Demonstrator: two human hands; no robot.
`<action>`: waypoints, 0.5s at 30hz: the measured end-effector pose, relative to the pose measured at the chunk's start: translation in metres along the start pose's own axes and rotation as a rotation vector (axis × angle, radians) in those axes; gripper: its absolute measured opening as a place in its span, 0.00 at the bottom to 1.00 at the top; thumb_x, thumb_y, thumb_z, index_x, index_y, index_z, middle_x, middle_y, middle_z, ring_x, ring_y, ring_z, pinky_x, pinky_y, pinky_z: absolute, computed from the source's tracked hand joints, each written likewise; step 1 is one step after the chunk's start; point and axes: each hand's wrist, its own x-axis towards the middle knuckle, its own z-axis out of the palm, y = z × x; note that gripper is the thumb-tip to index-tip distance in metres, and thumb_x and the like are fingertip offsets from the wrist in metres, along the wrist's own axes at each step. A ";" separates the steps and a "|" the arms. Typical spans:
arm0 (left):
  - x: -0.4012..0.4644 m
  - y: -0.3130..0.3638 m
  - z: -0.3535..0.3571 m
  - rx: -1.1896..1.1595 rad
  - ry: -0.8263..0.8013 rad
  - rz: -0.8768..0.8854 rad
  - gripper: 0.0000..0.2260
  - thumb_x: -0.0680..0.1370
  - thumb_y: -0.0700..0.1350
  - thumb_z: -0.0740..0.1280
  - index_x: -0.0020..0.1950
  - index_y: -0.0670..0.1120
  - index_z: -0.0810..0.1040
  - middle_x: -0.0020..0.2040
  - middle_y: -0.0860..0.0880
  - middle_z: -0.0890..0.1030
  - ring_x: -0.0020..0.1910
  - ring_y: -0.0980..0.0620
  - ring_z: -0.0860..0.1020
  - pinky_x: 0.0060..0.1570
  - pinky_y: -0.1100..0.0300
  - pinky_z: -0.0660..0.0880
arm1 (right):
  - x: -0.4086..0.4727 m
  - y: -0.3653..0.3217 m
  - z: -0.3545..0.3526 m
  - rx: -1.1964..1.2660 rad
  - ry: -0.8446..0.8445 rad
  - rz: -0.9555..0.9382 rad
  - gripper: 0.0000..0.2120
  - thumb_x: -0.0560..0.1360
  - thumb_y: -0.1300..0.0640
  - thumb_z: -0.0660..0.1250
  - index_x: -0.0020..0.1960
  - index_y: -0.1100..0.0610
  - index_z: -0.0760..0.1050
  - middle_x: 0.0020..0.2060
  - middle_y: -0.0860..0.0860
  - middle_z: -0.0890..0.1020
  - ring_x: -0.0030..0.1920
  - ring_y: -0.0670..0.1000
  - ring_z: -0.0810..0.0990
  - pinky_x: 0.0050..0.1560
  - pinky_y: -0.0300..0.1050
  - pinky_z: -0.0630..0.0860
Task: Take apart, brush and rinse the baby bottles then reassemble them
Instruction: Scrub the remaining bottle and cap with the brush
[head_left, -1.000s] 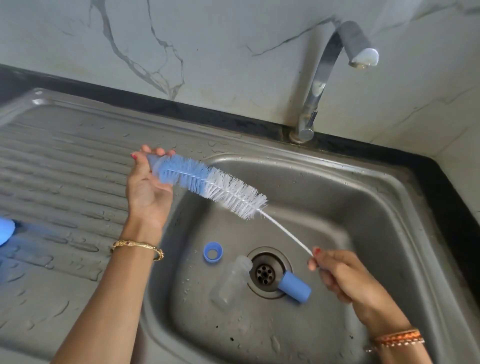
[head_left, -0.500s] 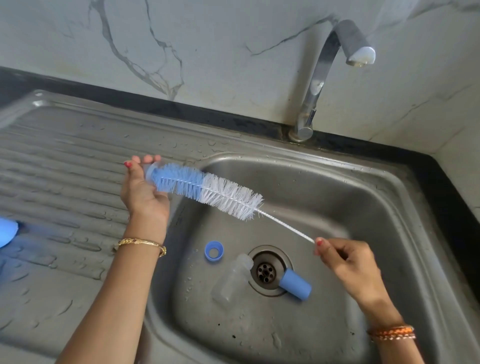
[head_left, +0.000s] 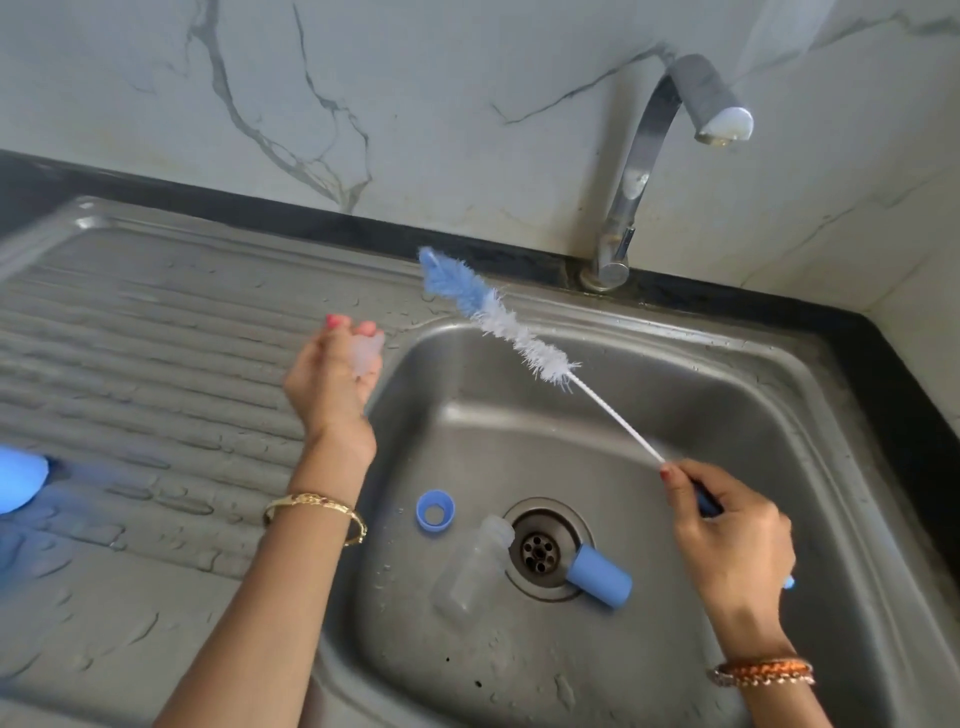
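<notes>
The bottle brush (head_left: 498, 317) is held slanting over the sink (head_left: 649, 364), bristle tip up-left, its handle gripped by the right hand (head_left: 732, 530). A clear teat (head_left: 366, 353) is pinched in the left hand (head_left: 330, 384). Below, the bottle (head_left: 475, 564) lies neck toward the drain (head_left: 540, 548).

Left hand (head_left: 332, 384) holds a clear teat (head_left: 366, 353) over the sink's (head_left: 727, 374) left rim, right hand (head_left: 732, 530) grips the bottle brush (head_left: 493, 312). Bottle (head_left: 470, 569), blue ring (head_left: 435, 511) and cap (head_left: 600, 574) lie by the drain (head_left: 540, 551).
</notes>
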 end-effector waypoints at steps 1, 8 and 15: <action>-0.003 -0.001 0.002 0.138 -0.068 -0.011 0.08 0.78 0.43 0.65 0.39 0.49 0.74 0.26 0.56 0.80 0.30 0.60 0.78 0.32 0.69 0.74 | 0.000 -0.001 0.001 -0.021 -0.036 0.013 0.05 0.73 0.56 0.70 0.42 0.58 0.83 0.30 0.56 0.81 0.36 0.61 0.80 0.35 0.43 0.64; -0.008 -0.032 -0.017 1.626 -0.729 0.020 0.11 0.75 0.48 0.69 0.39 0.40 0.80 0.38 0.42 0.84 0.40 0.47 0.82 0.47 0.57 0.77 | -0.001 -0.001 0.005 -0.026 -0.160 0.116 0.07 0.74 0.52 0.67 0.44 0.54 0.82 0.32 0.51 0.79 0.39 0.56 0.78 0.36 0.42 0.65; -0.029 -0.059 -0.017 2.214 -0.877 -0.059 0.14 0.72 0.49 0.72 0.55 0.46 0.80 0.55 0.47 0.80 0.56 0.47 0.78 0.52 0.59 0.73 | 0.003 -0.001 0.006 -0.032 -0.217 0.145 0.08 0.74 0.51 0.66 0.43 0.53 0.81 0.37 0.52 0.82 0.43 0.57 0.79 0.38 0.44 0.70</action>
